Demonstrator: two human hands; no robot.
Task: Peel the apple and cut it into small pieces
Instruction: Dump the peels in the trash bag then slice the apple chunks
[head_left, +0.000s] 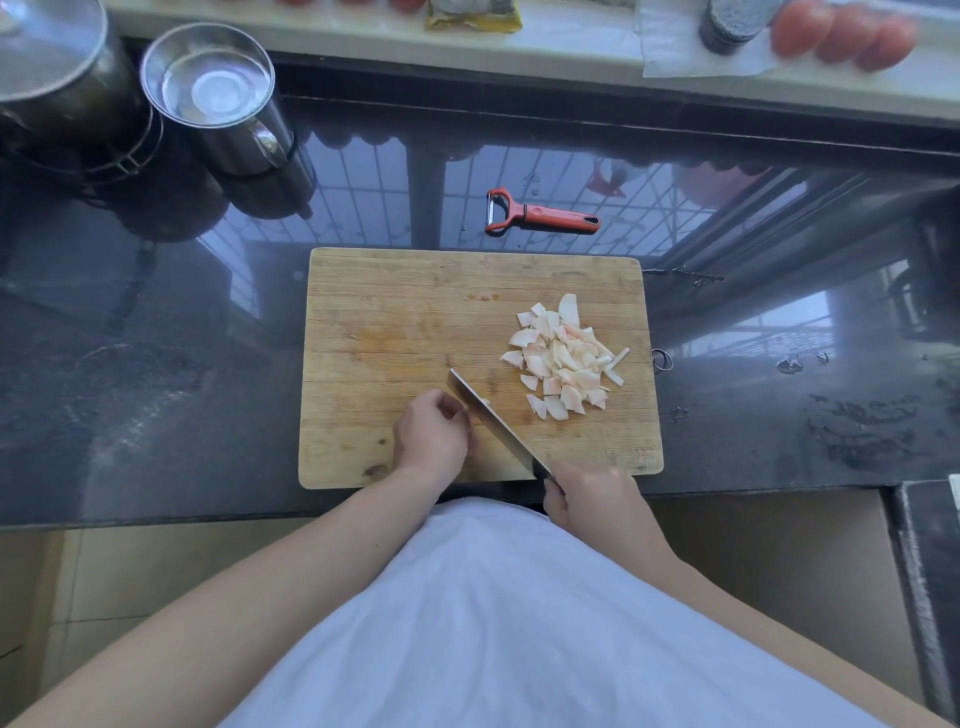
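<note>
Head view looks down on a cutting board (415, 312) on the dark bench, where the knife (493, 421) runs diagonally from the right hand (589, 499), whose fingers are wrapped round its handle at the board's near edge, up and leftward to its tip. The left hand (431, 436) sits just on the blade's left side, fingers curled over what seems the last bit of apple, mostly hidden, only a pale sliver showing at the blade. The cut apple pieces (563, 358) lie heaped on the blade's far right, so the next slice probably falls beside the left fingertips.
</note>
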